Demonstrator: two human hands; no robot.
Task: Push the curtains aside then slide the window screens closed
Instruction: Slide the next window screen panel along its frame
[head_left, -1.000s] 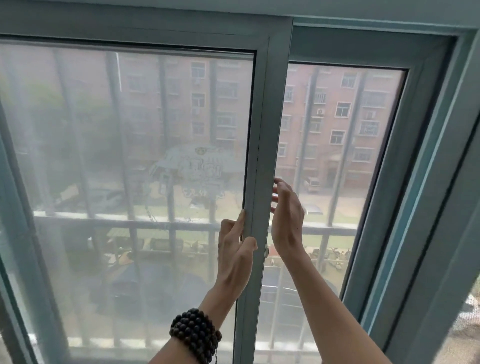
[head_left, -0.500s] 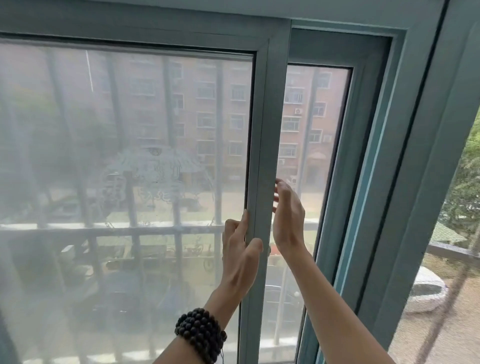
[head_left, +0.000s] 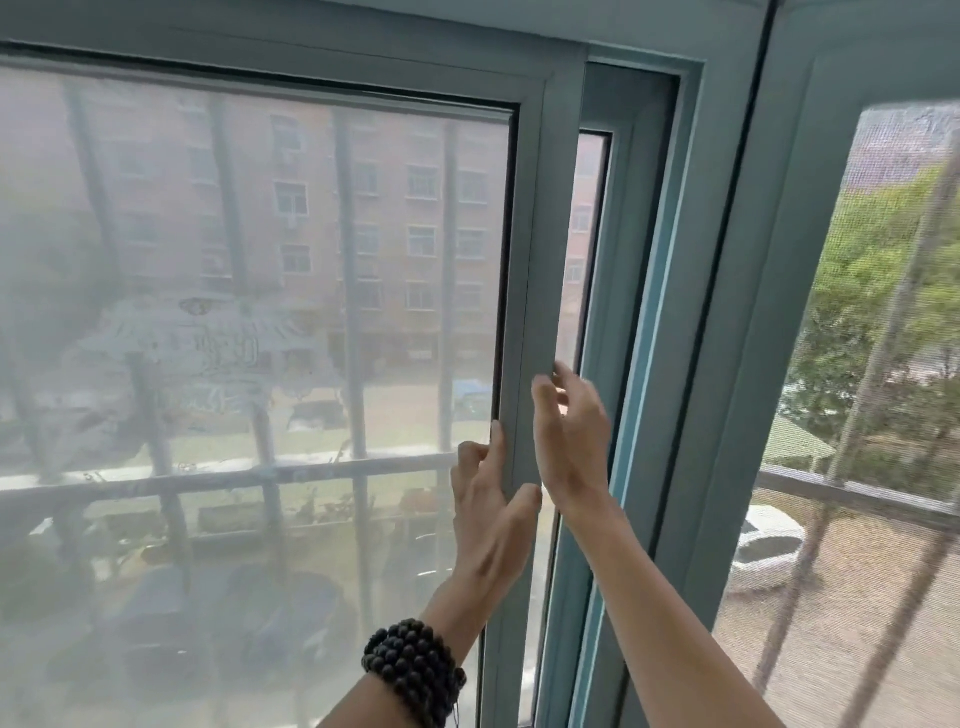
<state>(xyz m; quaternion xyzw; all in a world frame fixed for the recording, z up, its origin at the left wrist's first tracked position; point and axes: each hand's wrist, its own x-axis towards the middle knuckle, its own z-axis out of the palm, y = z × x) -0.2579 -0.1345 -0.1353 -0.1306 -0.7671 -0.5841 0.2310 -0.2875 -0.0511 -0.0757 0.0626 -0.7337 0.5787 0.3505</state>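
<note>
Fingers first: we see the left hand with straight fingers laid along the left face of the screen frame's upright stile and its thumb hooked round the stile's front, a loose pinch on the edge. The right hand sits on the stile's right side, fingers spread and lightly bent, touching the edge rather than wrapped round it.

And the screen has travelled! A second ago we had a broad strip of clear view to the right of the stile; half a second ago it was narrower; now only a thin sliver is left between the stile and the window jamb. We judge this screen is nearly shut, one short push from seating.

Left of the stile, the mesh hazes the brick building beyond. The beaded bracelet rides the left wrist below.

What we can't make out: the right fingertips are blurred, so real contact is uncertain. The stile's foot and track are cut off below. No curtain shows, and whether the mesh pane beyond the jamb needs sliding, we cannot tell.
</note>
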